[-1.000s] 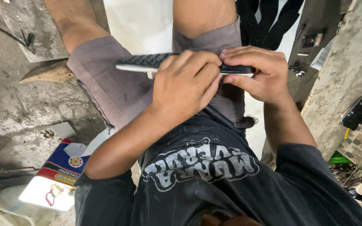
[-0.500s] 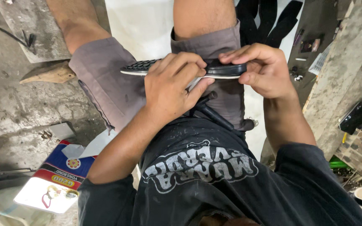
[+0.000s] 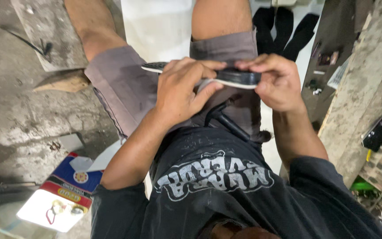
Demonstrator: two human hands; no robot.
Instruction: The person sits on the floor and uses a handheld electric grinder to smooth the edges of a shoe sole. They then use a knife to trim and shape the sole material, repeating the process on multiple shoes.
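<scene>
Left hand [image 3: 186,90]: centre of the frame, fingers curled over the top of the shoe sole [image 3: 231,76], thumb tucked beneath it; closed in a grip on its middle.
Right hand [image 3: 277,82]: just right of centre, fingers bent over the near end of the shoe sole, thumb pressed under its edge; closed in a grip on that end.
Shoe sole: a flat black piece with a white lower layer, held level across the upper middle of the frame, above the lap; its far end, ribbed with tread, juts out to the left of the left hand.
Shorts [image 3: 124,88]: grey, covering both thighs, directly below the shoe sole.
Shirt [image 3: 217,186]: black with a pale printed design, filling the lower centre.
Black strap [image 3: 226,121]: lies on the lap below the hands.
Wooden block [image 3: 63,82]: on the concrete floor [image 3: 18,124], left of the frame.
Box [image 3: 65,194]: red, blue and white carton, lower left, lying open on the floor.
Black pieces [image 3: 284,28]: several dark strips, upper right, on a pale surface.
Concrete post [image 3: 368,79]: slants down the right side.
</scene>
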